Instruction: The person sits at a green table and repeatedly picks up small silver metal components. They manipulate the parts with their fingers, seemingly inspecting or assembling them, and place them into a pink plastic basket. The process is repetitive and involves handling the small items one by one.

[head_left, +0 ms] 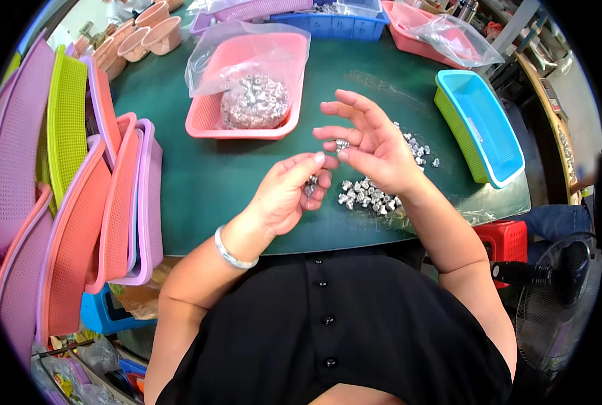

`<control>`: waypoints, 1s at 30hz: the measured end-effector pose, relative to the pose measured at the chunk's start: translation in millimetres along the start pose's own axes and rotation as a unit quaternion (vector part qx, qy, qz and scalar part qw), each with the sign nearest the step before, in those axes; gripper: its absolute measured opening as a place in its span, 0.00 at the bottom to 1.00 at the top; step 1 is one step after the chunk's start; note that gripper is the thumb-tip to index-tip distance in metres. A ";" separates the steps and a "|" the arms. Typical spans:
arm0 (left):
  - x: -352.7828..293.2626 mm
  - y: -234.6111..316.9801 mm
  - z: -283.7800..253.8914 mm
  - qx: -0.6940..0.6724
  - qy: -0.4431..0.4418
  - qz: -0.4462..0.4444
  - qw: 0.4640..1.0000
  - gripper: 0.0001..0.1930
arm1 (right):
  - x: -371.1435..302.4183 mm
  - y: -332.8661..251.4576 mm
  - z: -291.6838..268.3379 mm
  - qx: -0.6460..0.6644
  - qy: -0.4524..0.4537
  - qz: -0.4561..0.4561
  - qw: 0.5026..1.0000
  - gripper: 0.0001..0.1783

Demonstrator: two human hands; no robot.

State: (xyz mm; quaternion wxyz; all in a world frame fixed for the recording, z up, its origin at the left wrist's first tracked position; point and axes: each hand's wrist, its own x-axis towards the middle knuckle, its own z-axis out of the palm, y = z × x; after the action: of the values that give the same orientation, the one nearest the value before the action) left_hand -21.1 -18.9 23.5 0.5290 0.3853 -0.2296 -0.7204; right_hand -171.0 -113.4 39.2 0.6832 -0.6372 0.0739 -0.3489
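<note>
Curled fingers of my left hand [284, 196] hold a few small silver metal parts [310, 185], which show between the fingers and palm. My right hand [375, 145] is raised just right of it, with one small silver metal part [342, 144] between thumb and fingers; its other fingers are spread. Below my right hand lies a loose pile of the same metal parts [371, 197] on the green table [199, 196]. More of them are scattered behind my right wrist, partly hidden. A pink basket [247, 133] farther back holds a clear plastic bag of metal parts [255, 101].
Stacked purple, orange and green baskets [71, 128] line the left side. A blue and green basket [483, 128] stands at the right edge. Blue [334, 27] and pink trays [429, 37] sit along the back, beside small pink pots [133, 44]. A fan [557, 304] is at lower right.
</note>
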 end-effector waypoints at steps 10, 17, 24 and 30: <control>-4.4 -5.5 -0.8 0.003 0.007 -0.010 1.000 0.15 | -14.5 8.7 18.7 -0.054 -0.004 0.006 0.999 0.36; -3.9 -7.3 -2.9 0.020 0.028 -0.019 0.999 0.16 | -18.4 8.0 21.2 -0.071 -0.028 0.009 0.997 0.37; -5.0 -9.1 0.7 0.025 0.048 -0.022 0.998 0.16 | -22.9 6.2 23.7 -0.066 -0.026 0.022 0.997 0.37; -3.0 -12.6 -1.0 0.025 0.041 0.000 0.999 0.16 | -27.2 10.8 24.4 -0.066 -0.012 0.041 0.997 0.37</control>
State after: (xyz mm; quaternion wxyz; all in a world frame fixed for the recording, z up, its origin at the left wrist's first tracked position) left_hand -27.3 -11.8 14.6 0.5279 0.4280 -0.2257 -0.6980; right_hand -173.8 -78.5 24.3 0.6541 -0.6814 0.1147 -0.3076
